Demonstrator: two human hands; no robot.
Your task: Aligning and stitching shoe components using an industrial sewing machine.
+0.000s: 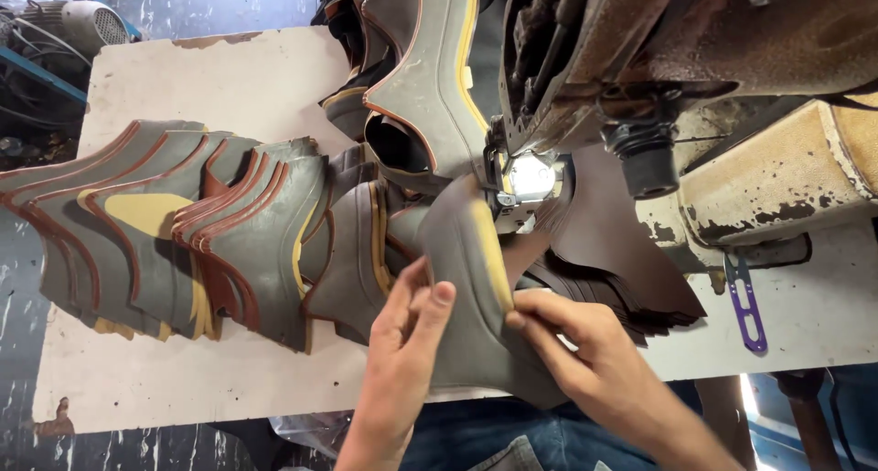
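Both hands pinch a grey leather shoe-upper piece lying on the table under the sewing machine's presser foot, left hand and right hand fingers clamped on its edges (thin, floppy, light, best gripped near the yellow-trimmed seam).

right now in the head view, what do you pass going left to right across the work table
fanned stack of grey leather shoe pieces with red-brown edging → left hand → grey and yellow leather piece under the needle → right hand → stack of dark brown leather pieces → purple metal tool
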